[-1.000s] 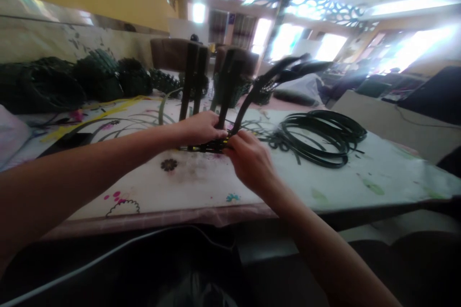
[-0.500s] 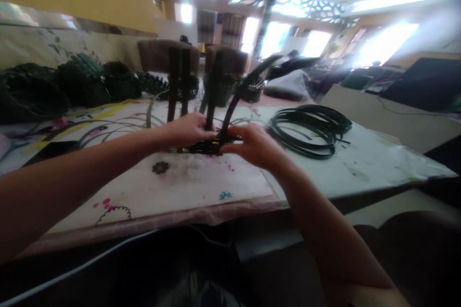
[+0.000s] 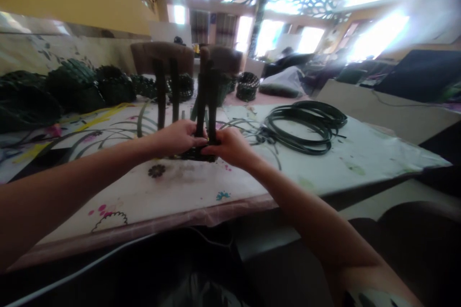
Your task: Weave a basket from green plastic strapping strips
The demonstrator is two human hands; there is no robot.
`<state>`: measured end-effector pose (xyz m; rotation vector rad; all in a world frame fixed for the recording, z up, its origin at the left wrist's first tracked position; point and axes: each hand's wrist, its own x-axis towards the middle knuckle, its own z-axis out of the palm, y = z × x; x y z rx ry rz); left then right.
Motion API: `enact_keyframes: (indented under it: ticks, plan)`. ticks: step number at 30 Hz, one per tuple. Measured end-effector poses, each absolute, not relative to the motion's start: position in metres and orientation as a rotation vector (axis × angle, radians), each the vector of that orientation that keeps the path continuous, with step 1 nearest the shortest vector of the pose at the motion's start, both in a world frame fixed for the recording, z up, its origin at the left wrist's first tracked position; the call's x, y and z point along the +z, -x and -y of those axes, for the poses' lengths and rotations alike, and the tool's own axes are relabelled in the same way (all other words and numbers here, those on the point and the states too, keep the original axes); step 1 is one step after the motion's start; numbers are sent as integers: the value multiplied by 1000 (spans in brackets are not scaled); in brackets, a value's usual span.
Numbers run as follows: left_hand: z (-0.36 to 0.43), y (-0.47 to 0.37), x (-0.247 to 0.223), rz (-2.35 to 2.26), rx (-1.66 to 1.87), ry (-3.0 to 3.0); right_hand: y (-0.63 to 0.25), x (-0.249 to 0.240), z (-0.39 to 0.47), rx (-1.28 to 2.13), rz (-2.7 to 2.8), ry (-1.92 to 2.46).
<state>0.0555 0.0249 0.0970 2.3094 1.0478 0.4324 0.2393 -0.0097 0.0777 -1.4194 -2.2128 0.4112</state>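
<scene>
A partly woven basket base [image 3: 197, 154] of dark green strips stands on the flower-printed table cover, with several strips [image 3: 161, 96] rising upright from it. My left hand [image 3: 180, 137] is closed on the near side of the weave, thumb and fingers at the foot of an upright strip. Close beside it, my right hand [image 3: 232, 147] pinches the right corner of the base, the thumb in front and fingers behind. Loose thin strips [image 3: 140, 122] curve out behind and to the left of the base.
Coils of dark green strip [image 3: 306, 127] lie on the table to the right. Dark woven baskets [image 3: 74, 84] line the back left, and a smaller one [image 3: 247, 86] stands behind. Yellow strips [image 3: 104, 117] lie left. Brown chairs [image 3: 162, 55] and a plastic bag [image 3: 283, 81] are farther back.
My right hand has moved left and closed in on the base corner. The right upright strip, slanted to the right before, now stands nearly vertical. The view has shifted slightly.
</scene>
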Motion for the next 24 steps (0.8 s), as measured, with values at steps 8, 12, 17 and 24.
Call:
enact_keyframes:
  ticks: [8, 12, 17, 24]
  plan:
    - [-3, -19, 80, -1090, 560, -2522, -283, 114, 23, 404, 2087, 1124]
    - [21, -3, 45, -980, 598, -2720, -276, 106, 21, 417, 2163, 1220]
    - [47, 12, -2, -987, 776, -2895, -237, 84, 19, 520, 2438, 1174]
    - [62, 30, -30, -983, 1015, -2944, -189, 63, 6, 679, 2782, 1078]
